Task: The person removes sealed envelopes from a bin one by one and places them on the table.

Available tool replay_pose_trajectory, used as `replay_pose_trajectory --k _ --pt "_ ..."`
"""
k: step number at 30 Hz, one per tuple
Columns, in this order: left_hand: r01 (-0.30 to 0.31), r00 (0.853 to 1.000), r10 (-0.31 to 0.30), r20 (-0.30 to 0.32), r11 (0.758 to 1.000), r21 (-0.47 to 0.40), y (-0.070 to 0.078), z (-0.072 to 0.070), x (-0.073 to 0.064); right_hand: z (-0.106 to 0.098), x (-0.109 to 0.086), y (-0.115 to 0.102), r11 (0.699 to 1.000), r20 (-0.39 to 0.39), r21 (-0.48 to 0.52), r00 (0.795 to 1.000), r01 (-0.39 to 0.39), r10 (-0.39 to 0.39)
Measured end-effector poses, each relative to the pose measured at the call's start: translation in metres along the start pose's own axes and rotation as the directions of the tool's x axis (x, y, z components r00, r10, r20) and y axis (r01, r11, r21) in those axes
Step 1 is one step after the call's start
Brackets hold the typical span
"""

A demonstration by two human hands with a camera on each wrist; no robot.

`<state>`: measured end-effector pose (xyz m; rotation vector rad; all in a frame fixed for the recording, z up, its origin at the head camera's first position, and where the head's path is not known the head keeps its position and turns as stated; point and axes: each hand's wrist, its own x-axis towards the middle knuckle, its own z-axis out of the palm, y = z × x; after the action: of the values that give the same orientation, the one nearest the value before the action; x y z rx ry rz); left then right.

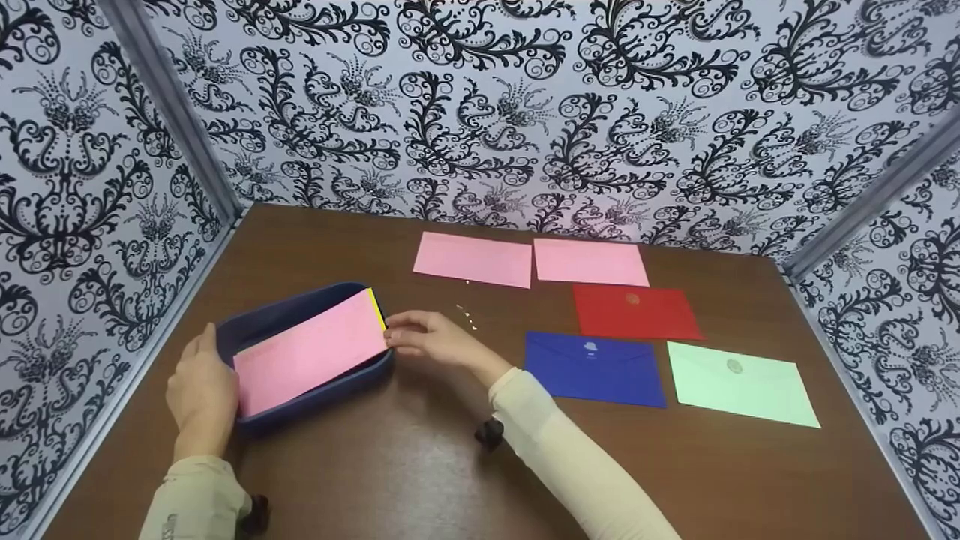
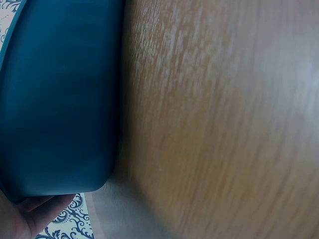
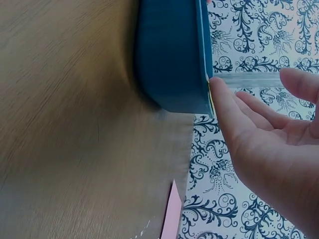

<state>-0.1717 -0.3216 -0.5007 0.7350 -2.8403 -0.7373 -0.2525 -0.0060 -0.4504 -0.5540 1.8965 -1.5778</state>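
A pink envelope (image 1: 311, 352) lies slanted in the dark blue bin (image 1: 322, 395), and a thin yellow edge (image 1: 376, 307) shows beneath its right end. My left hand (image 1: 201, 382) rests against the bin's left end, fingers extended along the outside; its thumb is hidden. In the left wrist view, part of that hand (image 2: 32, 216) shows at the bin's end. My right hand (image 1: 427, 337) touches the right end of the envelope and the rim with its fingertips. The right wrist view shows these fingers (image 3: 227, 109) nearly straight, the thumb held apart.
Two pink envelopes (image 1: 472, 259) (image 1: 590, 262) lie at the back of the brown table (image 1: 420, 465). Nearer are a red envelope (image 1: 637, 313), a blue envelope (image 1: 592, 375) and a pale green envelope (image 1: 742, 390). Small whitish specks mark the tabletop. Patterned walls (image 1: 480, 112) enclose it.
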Motion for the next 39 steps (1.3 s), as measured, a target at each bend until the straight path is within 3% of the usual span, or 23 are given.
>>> replay_pose_trajectory --k 9,21,29,35,39 --pt "0.004 1.0 -0.005 0.008 1.0 0.025 0.0 0.0 0.0 0.003 0.004 -0.002 0.988 -0.008 0.134 0.997 -0.073 0.075" --pt "0.007 1.0 -0.008 0.016 1.0 0.022 0.0 0.0 0.002 0.022 0.012 0.006 0.963 -0.13 0.263 0.987 -0.053 0.09" --pt "0.012 1.0 -0.012 0.02 1.0 0.007 -0.001 0.0 0.001 0.039 0.028 0.018 0.993 -0.323 0.12 0.945 -0.008 0.047" --pt "0.009 1.0 -0.009 0.007 1.0 0.003 -0.001 0.0 0.0 0.044 0.027 0.017 0.999 -0.39 -0.04 0.921 -0.012 -0.004" --pt "0.009 1.0 -0.009 0.003 1.0 0.002 0.0 0.0 0.0 0.043 0.026 0.017 0.997 -0.417 -0.071 0.908 -0.007 -0.023"
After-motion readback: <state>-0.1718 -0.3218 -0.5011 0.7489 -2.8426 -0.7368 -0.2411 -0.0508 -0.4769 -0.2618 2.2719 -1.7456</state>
